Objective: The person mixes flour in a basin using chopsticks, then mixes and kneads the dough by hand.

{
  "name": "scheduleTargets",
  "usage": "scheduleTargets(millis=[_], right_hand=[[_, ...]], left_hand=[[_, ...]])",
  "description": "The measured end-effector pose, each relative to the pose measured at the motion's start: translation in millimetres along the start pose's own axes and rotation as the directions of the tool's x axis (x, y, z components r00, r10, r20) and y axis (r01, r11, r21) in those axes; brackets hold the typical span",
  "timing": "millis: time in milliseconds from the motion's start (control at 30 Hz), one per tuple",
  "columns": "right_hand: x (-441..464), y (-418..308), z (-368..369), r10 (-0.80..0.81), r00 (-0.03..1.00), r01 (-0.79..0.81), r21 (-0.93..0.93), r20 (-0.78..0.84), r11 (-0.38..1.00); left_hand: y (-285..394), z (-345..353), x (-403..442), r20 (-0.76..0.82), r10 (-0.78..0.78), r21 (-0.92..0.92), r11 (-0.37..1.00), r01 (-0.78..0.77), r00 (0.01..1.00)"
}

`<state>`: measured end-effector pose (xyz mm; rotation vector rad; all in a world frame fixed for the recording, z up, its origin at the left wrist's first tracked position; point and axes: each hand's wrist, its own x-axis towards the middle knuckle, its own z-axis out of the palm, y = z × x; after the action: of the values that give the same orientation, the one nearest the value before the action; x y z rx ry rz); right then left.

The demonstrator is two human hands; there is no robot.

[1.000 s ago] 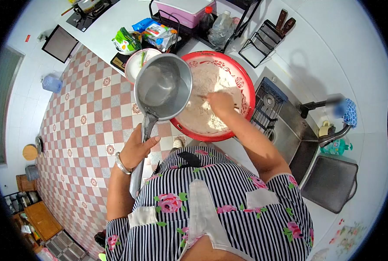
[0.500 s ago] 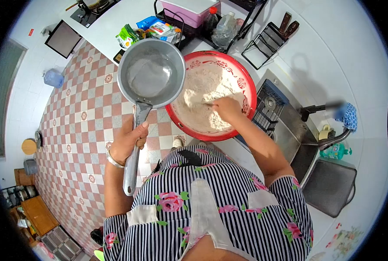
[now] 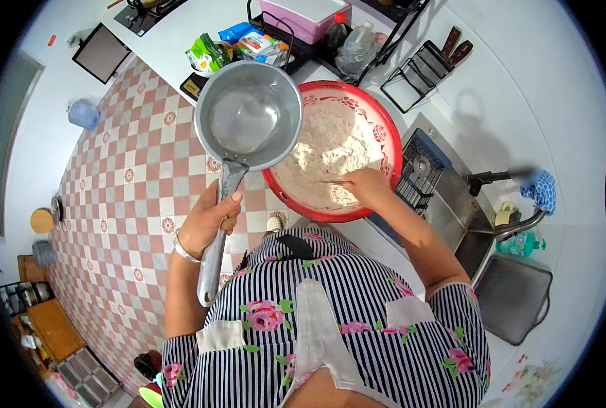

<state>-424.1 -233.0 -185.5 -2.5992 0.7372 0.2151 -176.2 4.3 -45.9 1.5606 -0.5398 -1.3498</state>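
While your left hand (image 3: pixel 208 223) grips the dipper (image 3: pixel 247 115), your right hand (image 3: pixel 367 187) clasps a thin utensil (image 3: pixel 331 181) near the red basin's (image 3: pixel 392 136) five o'clock. Its flour (image 3: pixel 335 139) looks partly clumped, with plenty left loose.

Beyond the left fingers (image 3: pixel 230 205) the pot (image 3: pixel 245 115) is plain silver-grey, and the floor (image 3: pixel 140 170) beneath them is checked in pink, white and grey. Around the right fingers (image 3: pixel 354 179) the flour (image 3: pixel 330 136) is pale beige and the basin (image 3: pixel 392 132) red-rimmed, with red motifs on white. Behind both sets of fingers, the top (image 3: pixel 357 292) shows black-and-white stripes, pink flowers and green leaves.
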Motion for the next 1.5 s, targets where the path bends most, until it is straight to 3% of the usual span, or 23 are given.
scheduleTargets(millis=[100,133,233,300,400,500,533,633,733,800,967,1100,1167,1267,1367,1467,1500], right_hand=[[-23,16,-27,0.052,0.990,-0.068,0.124,0.131,0.990],[-24,17,-26,-0.028,0.988,0.001,0.175,0.149,0.985],[4,-14,-6,0.076,0.972,-0.136,0.263,0.224,0.955],[39,-16,23,0.087,0.996,-0.089,0.271,0.017,0.959],[67,-29,-2,0.237,0.951,-0.210,0.149,-0.198,0.966],[84,-16,-4,0.323,0.910,-0.324,0.040,-0.261,0.945],[84,-13,1,0.294,0.925,-0.308,-0.022,-0.239,0.951],[59,-6,13,0.044,0.997,-0.052,-0.131,-0.066,0.990],[18,7,-1,-0.093,0.994,0.104,-0.218,0.060,0.970],[-8,24,-30,-0.116,0.992,0.129,-0.340,0.057,0.931],[-39,57,-93,-0.073,0.994,0.102,-0.416,0.087,0.904],[-20,45,-43,-0.126,0.970,0.190,-0.330,0.206,0.924],[5,28,-17,-0.034,0.983,0.076,-0.229,0.181,0.970],[32,18,-8,0.064,0.998,-0.065,0.081,0.008,0.995],[49,12,-37,0.176,0.972,-0.177,0.007,-0.157,0.984],[79,21,-15,0.192,0.945,-0.189,0.037,-0.265,0.981],[84,12,-6,0.193,0.954,-0.195,0.015,-0.227,0.981]], left_hand=[[2,1,0,0.001,0.001,0.014,1.000,-0.001,1.000],[3,2,0,0.003,-0.001,0.025,1.000,0.001,1.000],[4,2,2,-0.035,-0.015,0.024,1.000,0.016,0.999],[6,2,2,-0.034,-0.024,0.013,1.000,0.025,0.999],[9,3,0,-0.039,-0.027,0.048,0.998,0.029,0.999],[7,4,0,-0.021,-0.011,0.060,0.998,0.013,1.000],[6,4,2,-0.013,-0.004,0.056,0.998,0.005,1.000],[0,5,5,-0.009,-0.019,0.050,0.999,0.020,1.000],[0,6,5,-0.001,-0.015,0.031,0.999,0.015,1.000],[-3,4,6,0.000,-0.020,0.039,0.999,0.020,1.000],[-5,4,5,-0.010,-0.024,0.027,0.999,0.024,1.000],[-3,4,4,-0.011,-0.007,0.041,0.999,0.007,1.000],[-3,3,3,-0.010,0.002,0.045,0.999,-0.002,1.000],[-3,2,1,-0.008,0.000,0.041,0.999,0.001,1.000],[-1,4,2,-0.023,-0.004,0.050,0.999,0.006,1.000],[-2,6,2,-0.023,-0.009,0.042,0.999,0.010,1.000],[-5,4,3,-0.020,-0.020,0.038,0.999,0.020,1.000]])
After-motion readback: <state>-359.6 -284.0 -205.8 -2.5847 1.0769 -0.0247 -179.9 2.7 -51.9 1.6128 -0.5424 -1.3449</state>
